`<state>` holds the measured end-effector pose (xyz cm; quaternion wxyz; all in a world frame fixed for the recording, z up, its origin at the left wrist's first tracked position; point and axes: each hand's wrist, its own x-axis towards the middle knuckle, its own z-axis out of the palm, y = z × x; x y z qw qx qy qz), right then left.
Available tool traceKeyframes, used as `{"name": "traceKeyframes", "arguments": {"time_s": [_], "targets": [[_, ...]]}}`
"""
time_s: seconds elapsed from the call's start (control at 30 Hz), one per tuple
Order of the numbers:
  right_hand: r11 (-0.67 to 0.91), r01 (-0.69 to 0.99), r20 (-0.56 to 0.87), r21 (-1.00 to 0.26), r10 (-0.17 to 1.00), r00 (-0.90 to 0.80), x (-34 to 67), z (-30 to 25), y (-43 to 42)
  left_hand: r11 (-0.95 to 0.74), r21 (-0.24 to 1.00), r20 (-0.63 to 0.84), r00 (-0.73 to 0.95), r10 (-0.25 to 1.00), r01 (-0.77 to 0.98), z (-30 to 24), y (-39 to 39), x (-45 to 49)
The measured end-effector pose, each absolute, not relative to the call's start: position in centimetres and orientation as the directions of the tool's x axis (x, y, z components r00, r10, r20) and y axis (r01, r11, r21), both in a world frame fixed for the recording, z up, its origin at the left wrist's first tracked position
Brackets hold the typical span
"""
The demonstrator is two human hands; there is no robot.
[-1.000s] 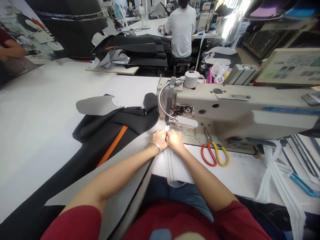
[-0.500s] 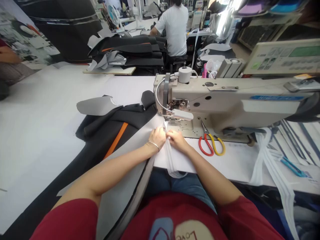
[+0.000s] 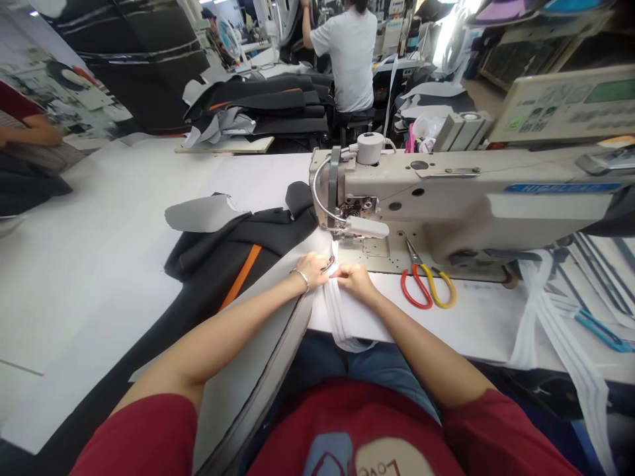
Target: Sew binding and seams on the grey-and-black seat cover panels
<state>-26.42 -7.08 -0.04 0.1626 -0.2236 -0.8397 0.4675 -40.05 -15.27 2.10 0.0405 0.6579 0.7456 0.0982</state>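
The white strip point(image 3: 337, 320) is partly covered by both hands in front of the sewing machine point(image 3: 387, 175), its lower end looped past the table's edge. A small metal tool point(image 3: 328, 264), mostly hidden, is apparently gripped in the curled fingers of the left hand point(image 3: 312, 270). The strip is pinched between the right hand's point(image 3: 354, 281) thumb and fingertips. The control panel point(image 3: 570, 109) is cut off at right. Behind the machine, a pink container point(image 3: 411, 141) is largely hidden; whether the crumpled plastic point(image 3: 425, 131) is inside cannot be told
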Motion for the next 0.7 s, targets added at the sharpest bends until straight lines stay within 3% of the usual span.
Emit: {"name": "traceKeyframes", "arguments": {"time_s": [0.23,0.37,0.43,0.53,0.7], "targets": [[0.492,0.286,0.032,-0.822,0.542,-0.840,-26.7,0.1,-7.2,0.132,0.135,-0.073,-0.123,0.990,0.982,2.9,-15.3,-38.9],[0.496,0.282,-0.024,-0.821,0.463,-0.886,-26.7,0.5,-6.6,0.047,0.098,-0.116,-0.035,0.993,0.994,3.1,-15.6,-38.3],[0.474,0.354,-0.062,-0.806,0.527,-0.848,-26.8,0.6,-6.5,0.007,0.083,-0.102,0.001,0.995,0.997,3.0,-15.8,-38.1],[0.463,0.506,-0.034,-0.727,0.713,-0.701,-27.4,0.4,-6.8,-0.026,0.068,-0.062,0.030,0.998,0.997,2.5,-16.1,-38.1],[0.482,0.518,0.068,-0.707,0.775,-0.628,-28.8,-1.1,-8.2,-0.008,0.103,0.038,0.005,0.999,0.995,1.2,-16.5,-38.4]]}}
